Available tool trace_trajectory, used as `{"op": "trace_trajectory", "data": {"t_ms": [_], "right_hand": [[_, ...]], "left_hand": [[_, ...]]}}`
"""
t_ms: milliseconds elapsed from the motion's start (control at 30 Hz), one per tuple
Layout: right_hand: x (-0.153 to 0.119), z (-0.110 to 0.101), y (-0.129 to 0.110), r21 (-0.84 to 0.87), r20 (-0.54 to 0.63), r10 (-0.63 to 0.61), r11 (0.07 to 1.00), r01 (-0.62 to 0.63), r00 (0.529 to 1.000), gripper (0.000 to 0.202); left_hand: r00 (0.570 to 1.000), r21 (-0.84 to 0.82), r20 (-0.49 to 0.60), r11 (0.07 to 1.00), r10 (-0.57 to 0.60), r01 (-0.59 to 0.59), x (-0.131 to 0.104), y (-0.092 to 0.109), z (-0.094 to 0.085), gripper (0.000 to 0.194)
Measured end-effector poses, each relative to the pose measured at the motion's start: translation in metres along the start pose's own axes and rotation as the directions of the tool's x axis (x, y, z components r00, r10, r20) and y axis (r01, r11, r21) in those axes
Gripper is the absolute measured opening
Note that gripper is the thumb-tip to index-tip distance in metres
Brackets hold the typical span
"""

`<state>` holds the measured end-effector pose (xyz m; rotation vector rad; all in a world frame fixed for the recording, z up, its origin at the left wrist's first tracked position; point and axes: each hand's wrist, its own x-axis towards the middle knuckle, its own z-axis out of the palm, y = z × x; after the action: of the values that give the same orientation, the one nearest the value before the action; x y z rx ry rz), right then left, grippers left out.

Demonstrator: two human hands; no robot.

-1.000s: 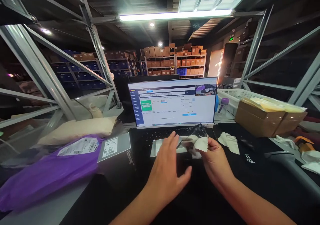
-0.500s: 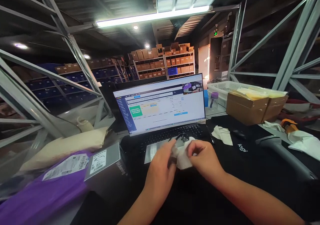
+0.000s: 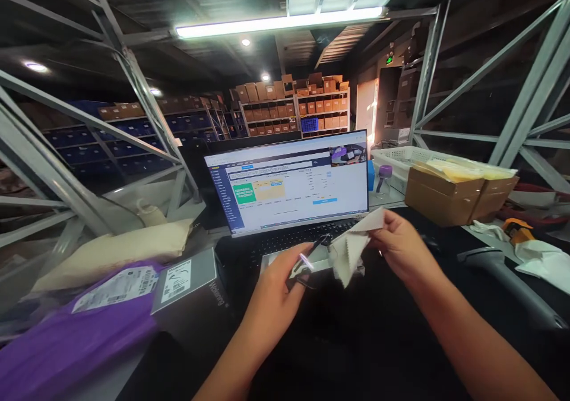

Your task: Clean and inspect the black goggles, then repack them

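My left hand [image 3: 278,282] grips a pair of dark-framed glasses [image 3: 307,262] by one side, in front of the keyboard [image 3: 280,242]. A pale cloth with zigzag edges [image 3: 350,249] hangs from the fingertips of my right hand [image 3: 401,240], to the right of the glasses. Whether the cloth touches the glasses cannot be made out. Beneath the hands lies a clear packet [image 3: 270,259], partly hidden. Behind them stands a lit monitor [image 3: 289,187].
At the left are a grey box [image 3: 184,288], a purple parcel [image 3: 102,324] and a cream parcel [image 3: 116,258]. At the right, a scanner [image 3: 512,282] lies near cardboard boxes [image 3: 445,196], a white basket [image 3: 396,154] and a purple-capped bottle [image 3: 383,181].
My right hand has moved right and up, with the cloth now spread and hanging from it. The glasses show more clearly in my left hand. The view has shifted slightly.
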<state>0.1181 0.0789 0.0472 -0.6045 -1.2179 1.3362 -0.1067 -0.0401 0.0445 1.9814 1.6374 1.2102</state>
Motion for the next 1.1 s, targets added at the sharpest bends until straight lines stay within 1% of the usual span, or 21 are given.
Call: {"op": "trace_trajectory", "data": {"t_ms": [67, 100, 133, 167, 200, 233, 300, 367, 433, 500, 567, 600, 667, 733, 800, 867, 900, 967, 1033, 1067, 1100], "right_hand": [[0.004, -0.011, -0.007, -0.164, -0.039, -0.168, 0.973, 0.16, 0.985, 0.024], [0.004, -0.013, -0.009, -0.263, -0.029, -0.25, 0.936, 0.234, 0.968, 0.023], [0.003, -0.013, -0.01, -0.364, 0.014, -0.317, 0.882, 0.3, 0.948, 0.021], [0.001, -0.012, -0.01, -0.452, 0.093, -0.364, 0.814, 0.364, 0.927, 0.019], [-0.003, -0.008, -0.009, -0.505, 0.189, -0.378, 0.754, 0.42, 0.906, 0.018], [-0.007, -0.003, -0.007, -0.516, 0.283, -0.363, 0.723, 0.46, 0.888, 0.017], [-0.014, 0.009, 0.001, -0.483, 0.412, -0.311, 0.722, 0.495, 0.857, 0.018], [-0.019, 0.02, 0.009, -0.432, 0.439, -0.287, 0.764, 0.48, 0.851, 0.018], [-0.021, 0.025, 0.014, -0.393, 0.396, -0.287, 0.805, 0.444, 0.872, 0.019], [-0.021, 0.025, 0.013, -0.381, 0.348, -0.289, 0.826, 0.416, 0.892, 0.02], [-0.02, 0.022, 0.009, -0.424, 0.337, -0.299, 0.798, 0.427, 0.893, 0.019], [-0.019, 0.018, 0.006, -0.464, 0.348, -0.31, 0.763, 0.45, 0.885, 0.019], [-0.017, 0.011, 0.0, -0.554, 0.415, -0.307, 0.661, 0.506, 0.856, 0.018], [-0.013, 0.002, -0.005, -0.632, 0.496, -0.254, 0.551, 0.545, 0.831, 0.018], [-0.009, -0.007, -0.009, -0.694, 0.538, -0.183, 0.458, 0.555, 0.823, 0.017], [-0.006, -0.016, -0.01, -0.745, 0.518, -0.151, 0.403, 0.531, 0.842, 0.016], [-0.005, -0.02, -0.012, -0.764, 0.487, -0.173, 0.391, 0.513, 0.856, 0.016], [-0.004, -0.026, -0.015, -0.798, 0.36, -0.306, 0.388, 0.46, 0.881, 0.014], [-0.007, -0.029, -0.018, -0.8, 0.18, -0.455, 0.447, 0.399, 0.872, 0.014], [-0.009, -0.029, -0.02, -0.773, 0.109, -0.478, 0.511, 0.377, 0.871, 0.016], [-0.012, -0.026, -0.02, -0.722, 0.073, -0.456, 0.589, 0.362, 0.887, 0.019]], "left_hand": [[0.998, -0.111, 0.054, 0.994, -0.017, 0.023, -0.003, -0.001, -0.007, 0.046], [0.996, -0.173, 0.092, 0.984, -0.02, 0.035, -0.004, -0.001, -0.01, 0.046], [0.991, -0.232, 0.13, 0.971, -0.019, 0.049, -0.005, 0.0, -0.011, 0.046], [0.986, -0.287, 0.165, 0.956, -0.015, 0.063, -0.005, 0.0, -0.012, 0.045], [0.981, -0.338, 0.196, 0.938, -0.008, 0.075, -0.005, 0.0, -0.012, 0.045], [0.975, -0.384, 0.221, 0.919, 0.002, 0.085, -0.004, 0.0, -0.01, 0.045], [0.965, -0.458, 0.26, 0.883, 0.026, 0.1, -0.003, 0.001, -0.006, 0.045], [0.956, -0.509, 0.29, 0.853, 0.041, 0.118, 0.0, 0.001, 0.0, 0.044], [0.953, -0.549, 0.302, 0.822, 0.025, 0.153, 0.002, 0.002, 0.007, 0.043], [0.965, -0.574, 0.257, 0.796, -0.044, 0.189, 0.005, 0.002, 0.014, 0.039], [0.976, -0.56, 0.16, 0.801, -0.146, 0.212, 0.008, 0.001, 0.018, 0.033], [0.976, -0.536, 0.11, 0.816, -0.187, 0.217, 0.01, 0.001, 0.02, 0.03], [0.973, -0.472, 0.034, 0.855, -0.227, 0.216, 0.011, 0.0, 0.021, 0.026], [0.976, -0.408, -0.026, 0.893, -0.218, 0.189, 0.009, -0.001, 0.02, 0.026], [0.98, -0.352, -0.08, 0.925, -0.182, 0.143, 0.007, -0.002, 0.019, 0.026], [0.98, -0.331, -0.112, 0.936, -0.162, 0.117, 0.006, -0.002, 0.017, 0.023], [0.979, -0.342, -0.118, 0.933, -0.165, 0.115, 0.006, -0.002, 0.016, 0.021], [0.972, -0.413, -0.138, 0.903, -0.193, 0.121, 0.007, -0.004, 0.014, 0.018], [0.956, -0.521, -0.184, 0.847, -0.231, 0.104, 0.01, -0.006, 0.011, 0.019], [0.946, -0.573, -0.207, 0.815, -0.249, 0.089, 0.012, -0.007, 0.009, 0.02], [0.936, -0.617, -0.228, 0.783, -0.268, 0.074, 0.013, -0.008, 0.008, 0.021]]}}
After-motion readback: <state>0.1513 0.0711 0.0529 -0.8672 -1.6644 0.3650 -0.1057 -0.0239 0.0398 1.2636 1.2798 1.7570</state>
